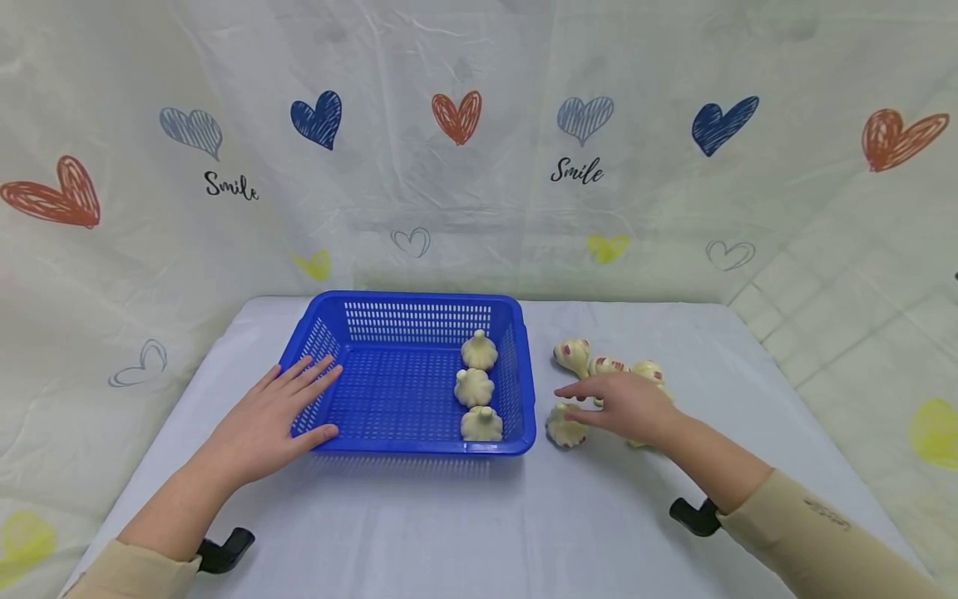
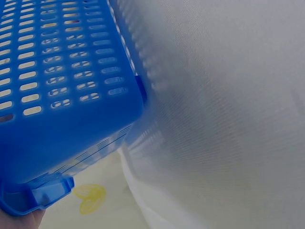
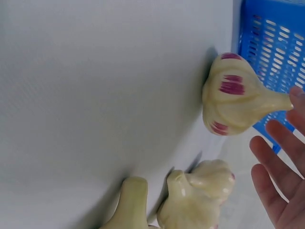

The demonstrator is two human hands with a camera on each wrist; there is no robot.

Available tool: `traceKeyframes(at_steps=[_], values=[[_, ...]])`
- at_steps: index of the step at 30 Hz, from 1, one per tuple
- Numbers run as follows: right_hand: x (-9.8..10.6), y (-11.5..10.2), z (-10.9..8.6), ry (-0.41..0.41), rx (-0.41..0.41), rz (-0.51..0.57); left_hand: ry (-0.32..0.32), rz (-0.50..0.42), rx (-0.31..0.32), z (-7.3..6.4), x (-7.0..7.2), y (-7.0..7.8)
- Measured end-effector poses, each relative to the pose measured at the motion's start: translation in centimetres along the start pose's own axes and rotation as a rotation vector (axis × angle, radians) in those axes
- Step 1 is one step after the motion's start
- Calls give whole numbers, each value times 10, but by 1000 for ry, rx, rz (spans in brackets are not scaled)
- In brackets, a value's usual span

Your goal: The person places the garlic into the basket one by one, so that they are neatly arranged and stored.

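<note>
My left hand (image 1: 271,424) rests over the left rim of a blue plastic basket (image 1: 419,447), its fingers spread and straight. Three garlic bulbs stand along the basket's right side: a rear bulb (image 1: 479,350), a middle one (image 1: 474,388) and a front one (image 1: 481,425). Just right of the basket, a garlic bulb (image 1: 563,429) stands on the cloth with my right hand (image 1: 632,405) over it. In the right wrist view, a fingertip is close to that bulb's stem (image 3: 274,101); whether it touches, I cannot tell. The other fingers are extended and apart.
Several more garlic bulbs with purplish marks lie behind and under my right hand, including one (image 1: 572,354) at the back; some are partly hidden. A white cloth (image 1: 419,532) covers the table. A curtain printed with hearts (image 1: 494,50) hangs behind it.
</note>
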State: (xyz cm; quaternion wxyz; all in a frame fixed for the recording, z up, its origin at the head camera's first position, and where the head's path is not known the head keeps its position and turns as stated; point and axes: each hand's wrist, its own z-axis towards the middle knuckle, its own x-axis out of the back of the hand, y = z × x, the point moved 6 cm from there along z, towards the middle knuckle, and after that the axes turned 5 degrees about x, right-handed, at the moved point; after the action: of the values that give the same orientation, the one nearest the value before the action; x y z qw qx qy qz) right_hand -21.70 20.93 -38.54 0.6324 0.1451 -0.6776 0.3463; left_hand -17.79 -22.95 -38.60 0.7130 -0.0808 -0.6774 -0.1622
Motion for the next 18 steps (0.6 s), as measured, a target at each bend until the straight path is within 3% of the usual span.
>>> traceKeyframes(at_steps=[9, 14, 18], values=[[-5, -3, 7, -26, 30, 1, 2, -4, -3, 1, 1, 1], [-2, -2, 6, -44, -16, -1, 3, -5, -3, 0, 1, 1], [7, 0, 3, -5, -41, -7, 6, -2, -1, 0, 1, 0]])
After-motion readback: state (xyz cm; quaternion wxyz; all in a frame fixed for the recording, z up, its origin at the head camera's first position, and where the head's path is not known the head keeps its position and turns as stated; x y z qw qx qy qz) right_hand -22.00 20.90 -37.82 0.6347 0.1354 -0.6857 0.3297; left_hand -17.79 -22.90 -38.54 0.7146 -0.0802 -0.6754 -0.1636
